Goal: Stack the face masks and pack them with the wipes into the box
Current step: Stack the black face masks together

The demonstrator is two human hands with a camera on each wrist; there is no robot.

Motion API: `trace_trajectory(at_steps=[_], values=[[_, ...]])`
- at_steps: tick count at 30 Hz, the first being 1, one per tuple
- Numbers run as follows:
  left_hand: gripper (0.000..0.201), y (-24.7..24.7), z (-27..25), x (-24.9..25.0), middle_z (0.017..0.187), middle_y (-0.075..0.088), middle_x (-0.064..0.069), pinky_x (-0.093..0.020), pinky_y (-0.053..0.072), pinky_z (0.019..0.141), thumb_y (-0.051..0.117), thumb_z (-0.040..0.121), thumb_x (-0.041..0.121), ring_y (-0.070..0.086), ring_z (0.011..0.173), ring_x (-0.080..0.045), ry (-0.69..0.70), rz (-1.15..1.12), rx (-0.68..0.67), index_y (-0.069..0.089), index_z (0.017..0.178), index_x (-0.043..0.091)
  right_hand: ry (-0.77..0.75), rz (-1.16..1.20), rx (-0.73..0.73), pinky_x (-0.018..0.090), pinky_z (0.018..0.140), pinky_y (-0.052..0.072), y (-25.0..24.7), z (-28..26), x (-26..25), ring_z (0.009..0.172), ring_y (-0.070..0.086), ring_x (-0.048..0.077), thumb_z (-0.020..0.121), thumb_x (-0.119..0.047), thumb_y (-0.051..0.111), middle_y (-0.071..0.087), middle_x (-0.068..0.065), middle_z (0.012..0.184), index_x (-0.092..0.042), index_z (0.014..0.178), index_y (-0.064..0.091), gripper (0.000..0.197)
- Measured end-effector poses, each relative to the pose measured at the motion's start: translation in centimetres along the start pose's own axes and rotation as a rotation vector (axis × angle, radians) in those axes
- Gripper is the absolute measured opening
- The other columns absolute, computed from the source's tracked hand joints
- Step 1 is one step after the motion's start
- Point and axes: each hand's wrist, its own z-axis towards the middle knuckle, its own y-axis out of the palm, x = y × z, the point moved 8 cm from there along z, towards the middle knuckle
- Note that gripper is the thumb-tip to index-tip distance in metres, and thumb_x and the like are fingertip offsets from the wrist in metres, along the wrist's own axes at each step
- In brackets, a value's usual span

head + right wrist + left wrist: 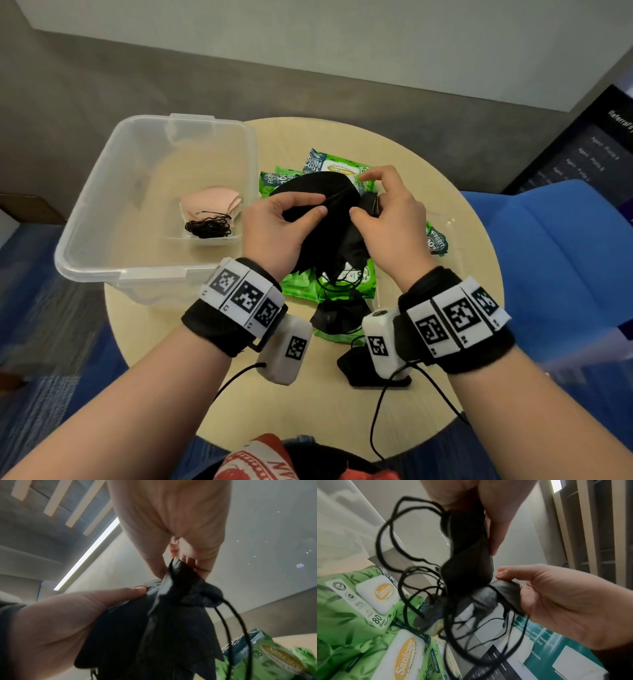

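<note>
Both hands hold a bundle of black face masks [329,219] above the table. My left hand [320,205] pinches its left edge and my right hand [359,195] pinches its right side. Black ear loops [419,588] hang tangled below the bundle [154,628]. Several green wipes packs [337,169] lie on the table under the hands, also seen as wipes packs [368,601]. Two more black masks [337,317] lie near the front, between my wrists. A clear plastic box [102,192] at the left holds pink masks [210,205] with black loops.
The round beige table [428,394] is small, and the box overhangs its left edge. A blue chair [548,257] stands close on the right, with a dark sign board [582,147] behind it. Thin black cables [376,421] trail from the wrist cameras.
</note>
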Motion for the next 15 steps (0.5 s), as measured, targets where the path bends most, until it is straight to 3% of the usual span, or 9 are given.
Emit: trace_trajectory(at_steps=[3, 5, 8, 9, 11, 13, 15], values=[[0.022, 0.1, -0.2, 0.1, 0.076, 0.066, 0.017, -0.013, 0.049, 0.075, 0.073, 0.078, 0.009, 0.059, 0.069, 0.01, 0.013, -0.021, -0.002, 0.069, 0.088, 0.028, 0.119, 0.132, -0.046, 0.043, 0.064, 0.052, 0.8, 0.3, 1.0, 0.065, 0.058, 0.031, 0.074, -0.012, 0.063, 0.063, 0.016, 0.074, -0.025, 0.102, 0.048, 0.034], [0.022, 0.2, -0.2, 0.1, 0.075, 0.065, 0.016, -0.012, 0.049, 0.075, 0.073, 0.078, 0.007, 0.058, 0.069, 0.011, 0.02, -0.03, -0.01, 0.069, 0.09, 0.025, 0.185, 0.215, -0.068, 0.05, 0.07, 0.054, 1.1, 0.3, 1.3, 0.073, 0.061, 0.037, 0.071, -0.014, 0.064, 0.064, 0.017, 0.078, -0.031, 0.093, 0.047, 0.033], [0.023, 0.6, -0.5, 0.4, 0.076, 0.065, 0.016, -0.005, 0.045, 0.071, 0.072, 0.078, 0.003, 0.058, 0.067, 0.014, 0.041, -0.058, -0.045, 0.069, 0.093, 0.02, 0.289, 0.446, -0.131, 0.035, 0.061, 0.052, 1.9, 0.5, 1.9, 0.067, 0.06, 0.023, 0.08, -0.006, 0.065, 0.061, 0.008, 0.076, -0.024, 0.095, 0.048, 0.029], [0.023, 0.7, -0.5, 0.4, 0.076, 0.065, 0.016, -0.004, 0.044, 0.071, 0.072, 0.078, 0.003, 0.058, 0.067, 0.015, 0.043, -0.064, -0.052, 0.068, 0.094, 0.019, 0.316, 0.529, -0.149, 0.03, 0.058, 0.049, 2.1, 0.4, 1.8, 0.066, 0.059, 0.019, 0.084, -0.008, 0.063, 0.061, 0.007, 0.076, -0.021, 0.094, 0.049, 0.021], [0.023, 0.7, -0.3, 0.1, 0.077, 0.066, 0.017, -0.006, 0.045, 0.073, 0.071, 0.078, 0.003, 0.059, 0.068, 0.013, 0.018, -0.089, -0.061, 0.069, 0.092, 0.021, 0.361, 0.666, -0.198, 0.029, 0.063, 0.043, 2.3, 0.3, 1.8, 0.067, 0.057, 0.018, 0.092, -0.017, 0.053, 0.059, 0.006, 0.075, -0.018, 0.091, 0.052, 0.001], [0.022, 0.7, 0.0, -0.5, 0.074, 0.067, 0.019, -0.011, 0.047, 0.076, 0.071, 0.079, 0.003, 0.06, 0.07, 0.009, -0.025, -0.142, -0.069, 0.07, 0.086, 0.024, 0.39, 0.754, -0.247, 0.031, 0.065, 0.042, 2.3, 0.1, 2.1, 0.066, 0.055, 0.018, 0.095, -0.015, 0.04, 0.058, 0.006, 0.073, -0.016, 0.094, 0.054, 0.014], [0.022, 0.8, 0.1, -0.8, 0.069, 0.068, 0.02, -0.015, 0.05, 0.078, 0.07, 0.079, 0.002, 0.062, 0.071, 0.006, -0.053, -0.183, -0.089, 0.07, 0.085, 0.023, 0.365, 0.765, -0.259, 0.028, 0.064, 0.042, 2.0, 0.0, 2.3, 0.063, 0.055, 0.013, 0.093, -0.004, 0.038, 0.059, 0.004, 0.071, -0.016, 0.096, 0.055, 0.021]])
